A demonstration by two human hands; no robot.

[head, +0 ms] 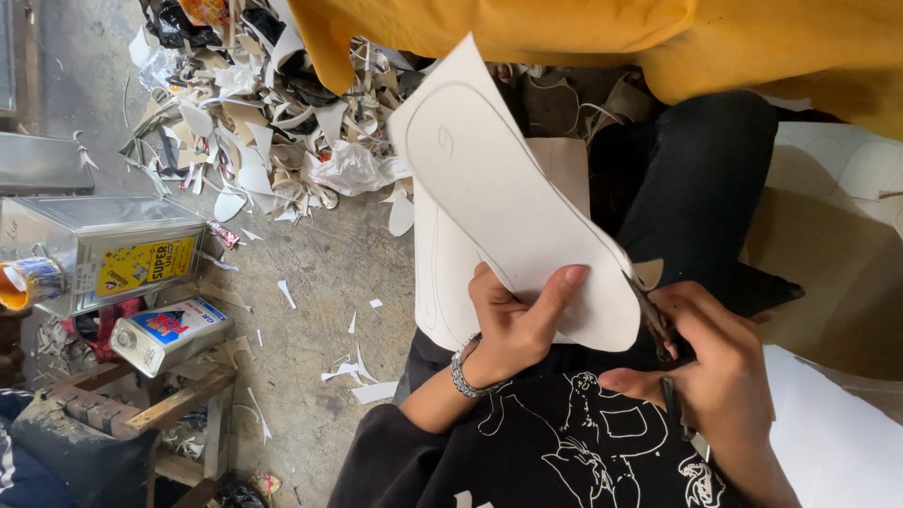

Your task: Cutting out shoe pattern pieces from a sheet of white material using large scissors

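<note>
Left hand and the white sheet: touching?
Touching. The head view shows the left hand pinching the white sheet, thumb across its front near the lower edge, fingers behind it. No gap visible.

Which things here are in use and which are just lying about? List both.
In use: left hand gripping the white sheet with a pencilled sole outline; right hand working scissors at its edge.

Lying about: scrap pile, square metal can, smaller tin, floor offcuts.
</note>
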